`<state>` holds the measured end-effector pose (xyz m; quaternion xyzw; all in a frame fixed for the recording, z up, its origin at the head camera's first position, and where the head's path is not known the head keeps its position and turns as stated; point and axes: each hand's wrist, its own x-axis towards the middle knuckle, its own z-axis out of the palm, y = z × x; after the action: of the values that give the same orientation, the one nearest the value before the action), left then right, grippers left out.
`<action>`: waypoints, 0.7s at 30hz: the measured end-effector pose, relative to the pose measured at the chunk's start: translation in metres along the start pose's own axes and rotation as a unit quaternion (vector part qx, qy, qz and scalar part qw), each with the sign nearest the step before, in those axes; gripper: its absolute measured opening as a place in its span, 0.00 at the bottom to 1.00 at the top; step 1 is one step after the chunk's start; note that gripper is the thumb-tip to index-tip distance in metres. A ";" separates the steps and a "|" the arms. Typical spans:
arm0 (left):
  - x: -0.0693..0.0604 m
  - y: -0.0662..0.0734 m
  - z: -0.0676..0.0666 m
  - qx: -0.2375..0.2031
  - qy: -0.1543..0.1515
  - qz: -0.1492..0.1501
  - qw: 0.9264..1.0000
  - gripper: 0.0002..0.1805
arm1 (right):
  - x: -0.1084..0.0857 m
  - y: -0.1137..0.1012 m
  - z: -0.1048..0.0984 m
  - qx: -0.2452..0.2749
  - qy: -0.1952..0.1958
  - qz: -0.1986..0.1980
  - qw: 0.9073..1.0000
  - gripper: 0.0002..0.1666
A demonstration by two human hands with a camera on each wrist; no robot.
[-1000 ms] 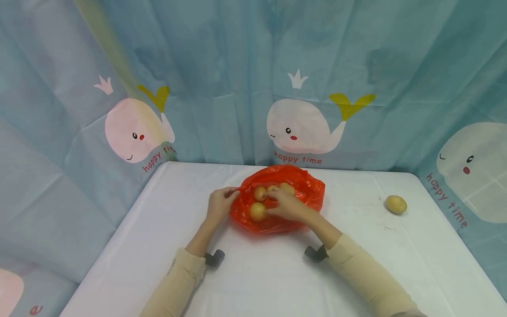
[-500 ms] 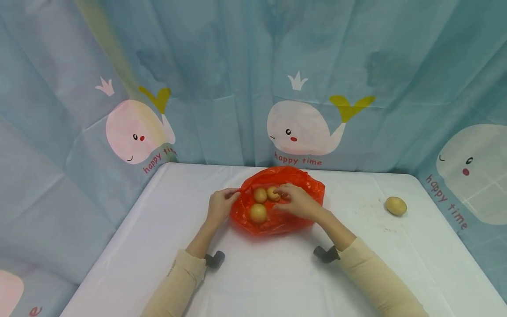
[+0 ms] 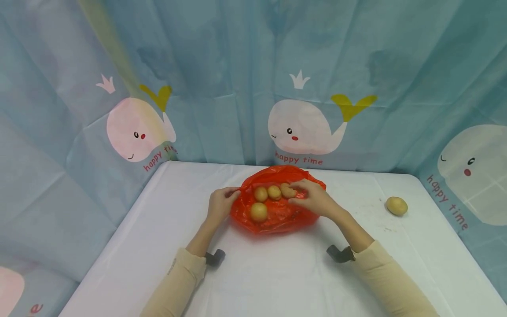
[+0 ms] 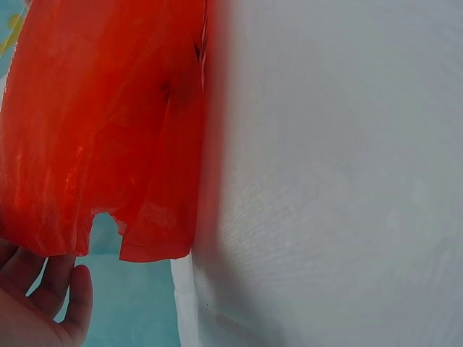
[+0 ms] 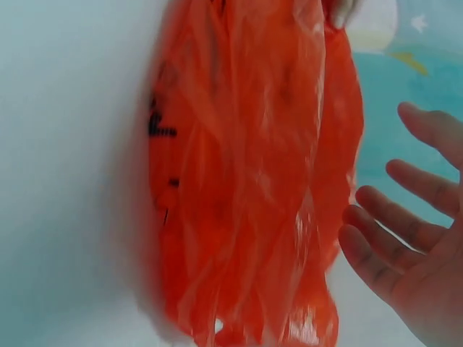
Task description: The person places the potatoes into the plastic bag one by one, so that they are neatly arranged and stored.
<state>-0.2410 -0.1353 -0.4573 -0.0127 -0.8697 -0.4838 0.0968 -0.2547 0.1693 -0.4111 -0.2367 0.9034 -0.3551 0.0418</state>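
Note:
A red plastic bag [image 3: 277, 222] lies on the table, its mouth spread open. Several yellow-brown potatoes sit inside, among them a large round one [image 3: 259, 212] at the front and smaller ones behind it. My left hand [image 3: 220, 203] pinches the left edge of the bag. Over the right part of the mouth is my right hand [image 3: 314, 199], fingers apart and near the rightmost potato [image 3: 287, 190] in the bag. In the right wrist view, spread fingers [image 5: 405, 220] hold nothing. The bag's wall hides the potatoes from both wrist views.
A single potato [image 3: 396, 205] lies far right on the white table [image 3: 269, 277], with a few specks of dirt to its left. A blue curtain [image 3: 222, 79] with printed whales hangs round the table's back and sides.
My right hand has drawn back to the right from the potatoes, uncovering those at the back of the bag. My left hand stays at the bag's left edge.

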 end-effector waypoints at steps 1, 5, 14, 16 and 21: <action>0.000 0.000 0.000 0.001 0.000 0.000 1.000 0.14 | -0.001 0.001 -0.002 -0.004 0.002 0.000 1.000 0.30; 0.000 0.000 0.000 0.000 0.000 -0.005 1.000 0.14 | -0.005 0.006 -0.010 0.000 0.008 -0.002 1.000 0.30; 0.002 0.001 -0.001 0.000 0.004 0.002 1.000 0.14 | -0.013 0.011 -0.024 0.003 0.022 0.008 1.000 0.29; 0.003 0.001 -0.001 0.002 0.005 0.005 1.000 0.14 | -0.015 0.013 -0.027 0.000 0.023 0.015 1.000 0.29; 0.003 -0.001 0.000 -0.001 0.004 0.008 1.000 0.13 | -0.023 0.023 -0.034 -0.017 0.037 0.015 0.999 0.28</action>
<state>-0.2437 -0.1362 -0.4571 -0.0182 -0.8686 -0.4841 0.1044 -0.2520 0.2155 -0.4029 -0.2102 0.9139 -0.3471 0.0099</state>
